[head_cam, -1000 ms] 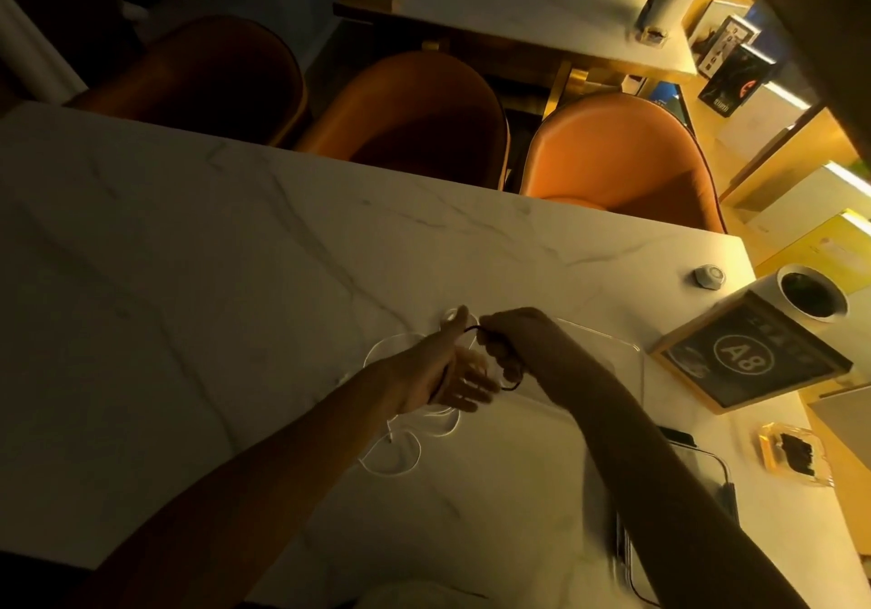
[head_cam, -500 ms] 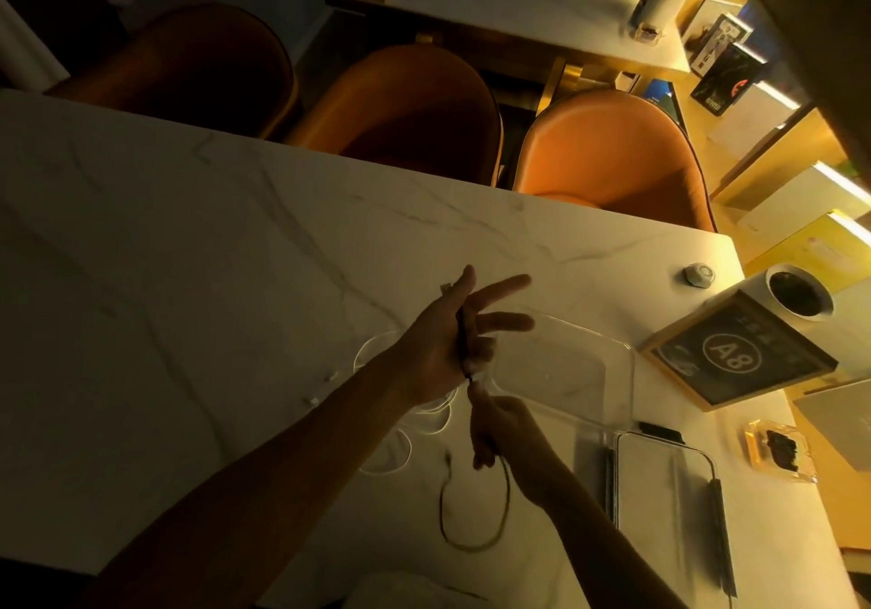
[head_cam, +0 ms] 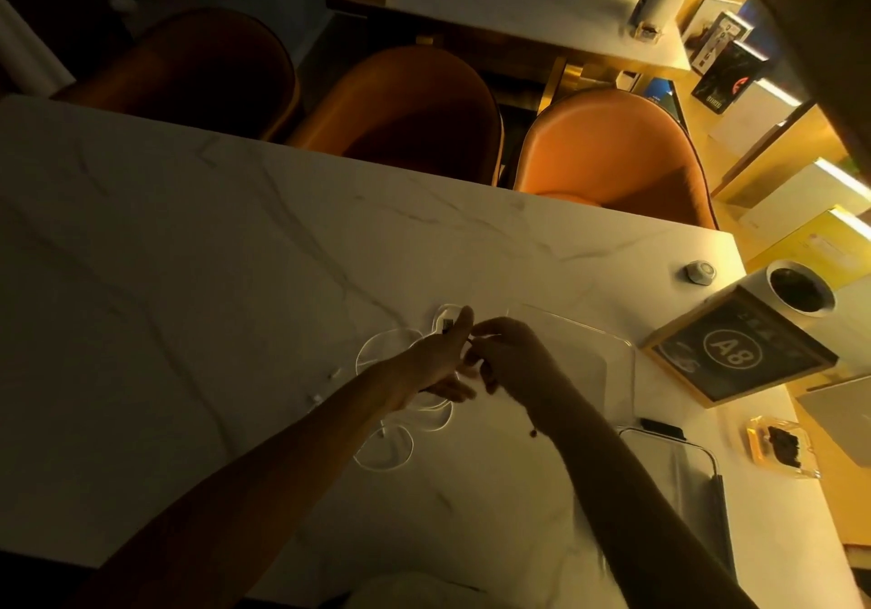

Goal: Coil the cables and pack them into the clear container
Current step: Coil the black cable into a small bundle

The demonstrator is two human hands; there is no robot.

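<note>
Over the marble table (head_cam: 198, 278), both hands meet: left hand (head_cam: 436, 363) splayed wide, right hand (head_cam: 511, 356) pinching the dark cable (head_cam: 447, 324).

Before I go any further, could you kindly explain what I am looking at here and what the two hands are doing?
There is no machine: a person wears a camera on the head, looking down at their own bare hands over a white marble table. The left hand and right hand meet above loose loops of thin white cable. A thin dark cable hangs from the right hand's grip and seems to wrap around the left hand; the dim light hides details. Just right of the hands lies the clear rectangular plastic container, apparently empty. Nearer the person is its clear lid.
</note>
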